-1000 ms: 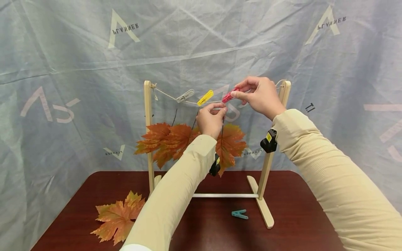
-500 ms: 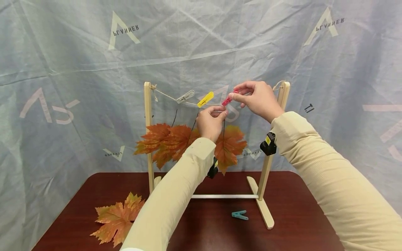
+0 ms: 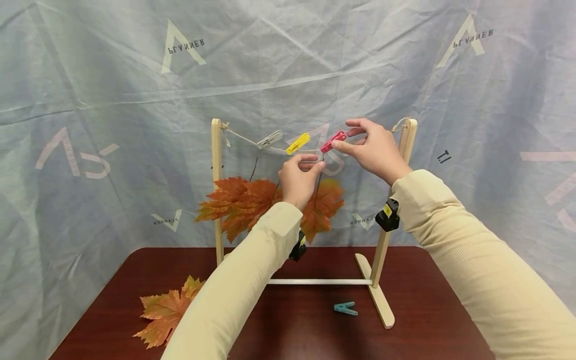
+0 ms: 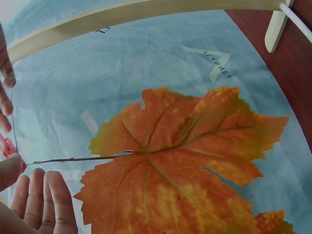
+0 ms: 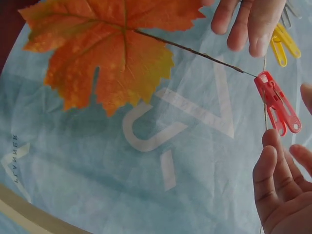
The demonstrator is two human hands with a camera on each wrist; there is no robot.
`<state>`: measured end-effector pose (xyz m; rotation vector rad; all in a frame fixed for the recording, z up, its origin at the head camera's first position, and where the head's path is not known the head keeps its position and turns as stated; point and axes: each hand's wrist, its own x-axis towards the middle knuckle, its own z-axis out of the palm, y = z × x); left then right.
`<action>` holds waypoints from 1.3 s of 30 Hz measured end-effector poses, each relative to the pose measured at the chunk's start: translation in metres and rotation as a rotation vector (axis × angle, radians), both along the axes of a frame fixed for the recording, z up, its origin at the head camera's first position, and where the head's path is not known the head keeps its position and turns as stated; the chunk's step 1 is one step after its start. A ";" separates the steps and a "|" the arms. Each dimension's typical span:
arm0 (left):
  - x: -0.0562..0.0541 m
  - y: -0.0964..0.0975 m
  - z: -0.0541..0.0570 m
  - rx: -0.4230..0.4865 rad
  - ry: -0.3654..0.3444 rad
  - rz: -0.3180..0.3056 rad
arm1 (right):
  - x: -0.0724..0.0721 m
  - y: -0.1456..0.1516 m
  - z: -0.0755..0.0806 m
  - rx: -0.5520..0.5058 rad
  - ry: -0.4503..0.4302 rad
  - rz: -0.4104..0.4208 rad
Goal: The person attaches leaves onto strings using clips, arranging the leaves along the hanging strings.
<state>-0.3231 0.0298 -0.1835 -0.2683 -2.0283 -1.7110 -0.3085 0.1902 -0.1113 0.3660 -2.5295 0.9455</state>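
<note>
A red clothespin (image 3: 332, 142) (image 5: 277, 103) is clipped on the string, biting the wire end of an orange maple leaf's stem. The leaf (image 3: 322, 207) (image 4: 175, 161) hangs below it. My right hand (image 3: 375, 150) (image 5: 287, 187) is beside the clothespin, fingers spread and apart from it in the right wrist view. Just below the pin is my left hand (image 3: 299, 180) (image 4: 44, 204), its fingers extended next to the stem and not gripping it. A yellow clothespin (image 3: 298, 143) and a white clothespin (image 3: 269, 139) sit further left on the string, above more hanging leaves (image 3: 243, 200).
The string runs between two wooden posts (image 3: 217, 165), joined low down by a white rod (image 3: 319, 282). On the dark red table (image 3: 306, 330) lie a teal clothespin (image 3: 345, 308) and a loose maple leaf (image 3: 164, 307). A grey printed cloth (image 3: 279, 60) hangs behind.
My right fingers have loosened and spread from the red clothespin, which stays on the string. My left hand has eased slightly down and away from the stem. The leaf has swung a little left.
</note>
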 end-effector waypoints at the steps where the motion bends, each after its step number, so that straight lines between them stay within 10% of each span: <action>1: 0.001 -0.002 0.000 -0.002 0.009 -0.010 | 0.001 0.001 -0.001 -0.015 0.005 -0.008; 39: 0.029 -0.079 -0.043 -0.023 -0.055 -0.201 | 0.033 0.023 -0.087 -0.226 -0.011 0.105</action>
